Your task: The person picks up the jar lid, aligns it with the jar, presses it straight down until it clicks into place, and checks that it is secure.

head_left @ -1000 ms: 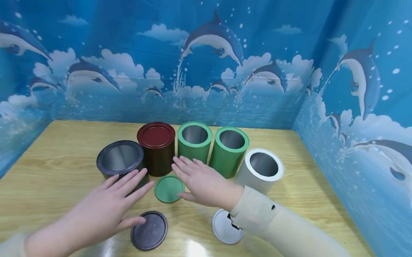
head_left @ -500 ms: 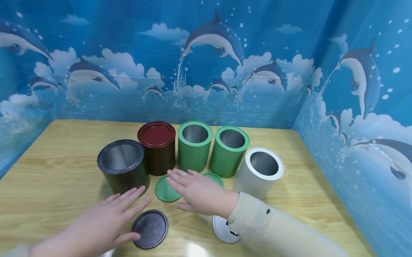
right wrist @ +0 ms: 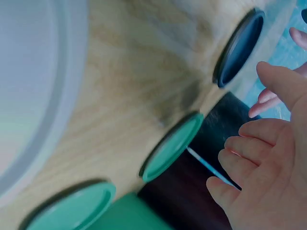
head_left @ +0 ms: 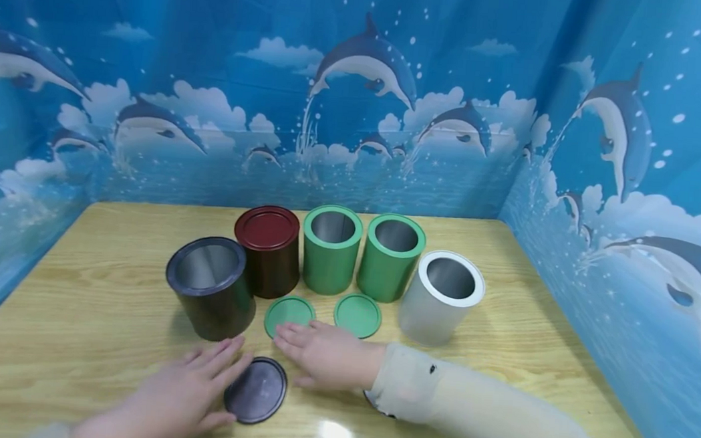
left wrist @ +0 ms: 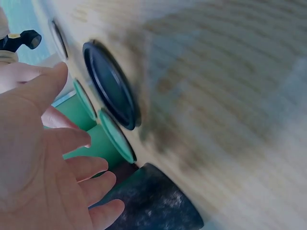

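Note:
My left hand [head_left: 186, 390] hovers with fingers extended beside the black lid [head_left: 257, 395], holding nothing. To its right, my right hand [head_left: 326, 357] has its fingers stretched out, palm down, just in front of a green lid [head_left: 289, 311], and grips nothing. A second green lid [head_left: 358, 315] lies behind that hand. The white lid [right wrist: 33, 96], large in the right wrist view, is mostly hidden under the right sleeve in the head view. In the left wrist view, bare fingers [left wrist: 96, 187] spread above the table near the lids.
Standing in an arc are an open black can [head_left: 215, 308], a dark red can [head_left: 272, 264] with its lid on, two open green cans [head_left: 331, 268] and an open white can [head_left: 429, 314]. Behind the wooden table [head_left: 99, 284] hangs a blue dolphin curtain [head_left: 245, 72].
Both hands have drawn back toward the front of the table. The right hand also shifted left, uncovering the second green lid. Cans and lids have stayed in place.

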Demonstrator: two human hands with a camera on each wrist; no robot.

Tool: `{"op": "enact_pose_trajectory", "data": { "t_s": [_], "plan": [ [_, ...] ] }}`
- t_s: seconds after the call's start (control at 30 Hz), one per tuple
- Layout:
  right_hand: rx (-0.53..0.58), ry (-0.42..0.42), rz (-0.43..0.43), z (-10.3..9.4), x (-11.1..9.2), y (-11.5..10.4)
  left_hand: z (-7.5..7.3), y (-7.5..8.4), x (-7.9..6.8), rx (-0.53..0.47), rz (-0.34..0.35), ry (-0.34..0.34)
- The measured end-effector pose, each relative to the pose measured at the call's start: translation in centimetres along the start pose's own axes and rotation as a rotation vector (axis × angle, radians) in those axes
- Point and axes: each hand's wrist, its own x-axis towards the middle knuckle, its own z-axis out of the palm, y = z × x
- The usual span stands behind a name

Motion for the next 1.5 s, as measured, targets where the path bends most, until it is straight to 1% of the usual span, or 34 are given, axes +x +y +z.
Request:
{"op": "enact_pose_trajectory", "data": {
  "t_s": [0.13,0.37,0.47,0.63,0.77,0.87,1.1,1.33,1.5],
  "plan": [
    [0.044,-0.027,-0.013,0.3,0.3,-0.4,0.6,0.1,0.1,-0.007,-0.007,-0.044],
    [0.077,-0.017,-0.038,0.5,0.7,-0.9,0.8,0.3,0.5,-0.037,-0.029,-0.100],
    [0.072,-0.019,-0.049,0.5,0.8,-1.2,1.0,0.4,0.5,-0.030,-0.028,-0.100],
    [0.029,-0.036,-0.053,0.6,1.1,-1.8,1.8,0.5,0.4,0.017,0.011,-0.044],
    [-0.021,-0.036,-0.071,0.9,1.5,-2.4,2.3,0.7,0.5,0.025,0.013,-0.028],
    [-0.051,-0.035,-0.081,1.1,1.8,-2.7,2.5,0.8,0.6,0.022,-0.001,-0.035],
    [-0.047,-0.057,-0.065,1.4,1.9,-3.4,2.9,1.1,0.6,0.034,0.007,-0.025],
    [-0.077,-0.002,-0.065,1.7,1.9,-3.6,3.2,1.4,0.7,0.054,-0.005,-0.045],
    [-0.060,-0.020,-0.062,1.8,2.1,-3.5,3.3,1.4,0.9,0.031,-0.025,-0.056]
  ]
}}
